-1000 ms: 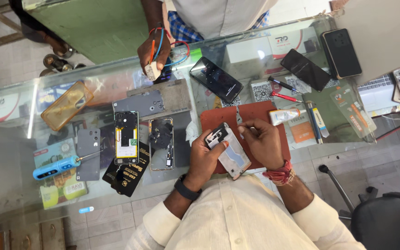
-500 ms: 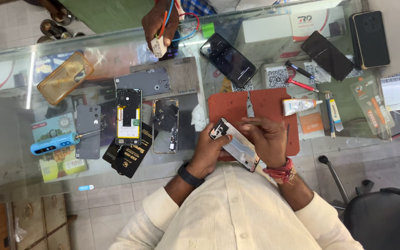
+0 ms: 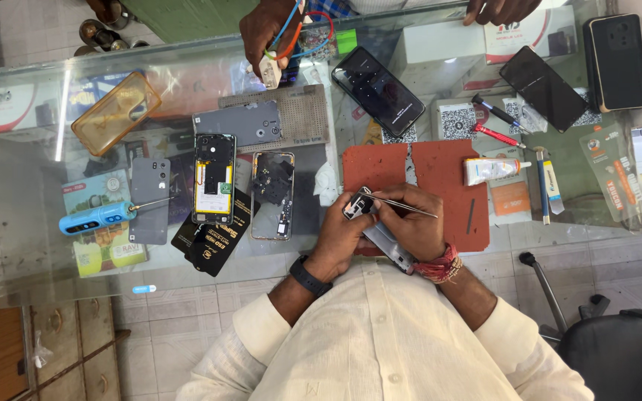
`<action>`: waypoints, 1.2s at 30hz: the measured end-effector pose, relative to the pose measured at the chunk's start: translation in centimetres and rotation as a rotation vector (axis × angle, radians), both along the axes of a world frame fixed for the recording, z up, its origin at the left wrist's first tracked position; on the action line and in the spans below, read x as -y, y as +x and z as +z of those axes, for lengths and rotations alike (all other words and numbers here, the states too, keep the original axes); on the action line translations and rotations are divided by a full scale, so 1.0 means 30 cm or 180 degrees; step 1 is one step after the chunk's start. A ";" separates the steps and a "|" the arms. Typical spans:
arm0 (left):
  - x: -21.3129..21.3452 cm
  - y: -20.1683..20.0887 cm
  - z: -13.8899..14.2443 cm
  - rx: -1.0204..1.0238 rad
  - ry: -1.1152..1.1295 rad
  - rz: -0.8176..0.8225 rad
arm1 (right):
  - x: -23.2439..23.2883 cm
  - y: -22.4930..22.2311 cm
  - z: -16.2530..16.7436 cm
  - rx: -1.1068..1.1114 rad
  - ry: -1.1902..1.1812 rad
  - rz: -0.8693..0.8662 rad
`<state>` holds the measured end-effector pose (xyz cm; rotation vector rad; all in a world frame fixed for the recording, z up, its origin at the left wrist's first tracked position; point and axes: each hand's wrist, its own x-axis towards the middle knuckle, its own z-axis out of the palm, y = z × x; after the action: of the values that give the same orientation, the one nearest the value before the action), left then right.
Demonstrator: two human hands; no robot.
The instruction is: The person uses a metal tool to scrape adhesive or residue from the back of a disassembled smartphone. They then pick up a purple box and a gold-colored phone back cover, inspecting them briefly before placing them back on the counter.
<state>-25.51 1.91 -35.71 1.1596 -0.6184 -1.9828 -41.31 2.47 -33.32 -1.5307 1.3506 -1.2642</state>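
Head view: left hand gripping one phone over red mat, right hand pinching tweezers against it. Lying beyond: two opened phones, three dark phones, one white glue tube, one blue screwdriver, one square white label.

A white box with a red panel lies at the upper right of the frame. Left of it, a dark smartphone screen lies slanted at upper centre. Two white code labels sit below. A black and gold packet lies centre left, and a clear blister pack at the right.
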 end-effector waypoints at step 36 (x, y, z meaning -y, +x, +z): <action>-0.007 0.006 -0.017 -0.0074 -0.0164 0.0034 | 0.008 0.013 0.059 -0.0634 -0.0619 0.0293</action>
<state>-25.34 2.11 -36.22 1.1053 -0.6463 -1.9572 -40.93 2.24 -31.54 -1.8743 1.2926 -1.2412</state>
